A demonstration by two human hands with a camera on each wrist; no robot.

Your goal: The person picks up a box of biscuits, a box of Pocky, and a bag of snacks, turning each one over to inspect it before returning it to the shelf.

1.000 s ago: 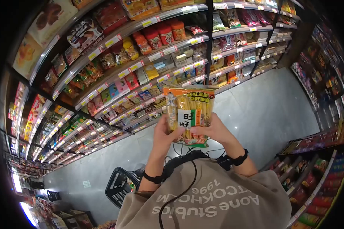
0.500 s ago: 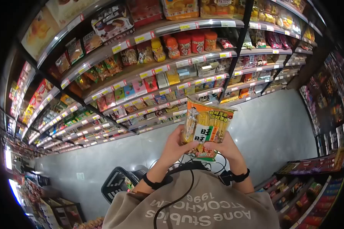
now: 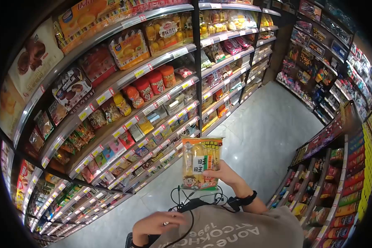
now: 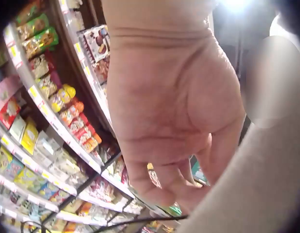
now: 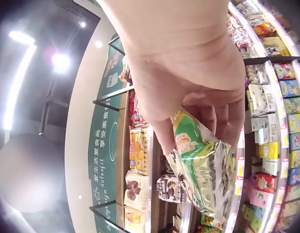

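Observation:
My right hand (image 3: pixel 225 174) holds a bag of rice crackers (image 3: pixel 196 180) by its right side, thumb across the front and fingers behind. The clear bag has an orange top, a green bottom edge and a cartoon face low on its front. In the right wrist view the bag's green and silver back (image 5: pixel 203 165) shows between thumb and fingers. My left hand (image 3: pixel 159 223) is down by the front of the grey-brown shirt (image 3: pixel 235 227), off the bag, with a ring on one finger. Its palm (image 4: pixel 164 107) shows bare in the left wrist view, fingers loosely bent.
Long shelves (image 3: pixel 153 95) of packaged snacks run along the left, with red-lidded jars (image 3: pixel 156 82) on one level. A lower rack (image 3: pixel 318 190) of bagged goods stands on the right. Grey floor (image 3: pixel 260 124) lies between. A black cable (image 3: pixel 186 225) hangs over the shirt.
My left hand has let go of the bag and dropped toward the shirt. The right hand keeps hold of the bag alone. The head view has shifted, showing more of the right-hand shelves.

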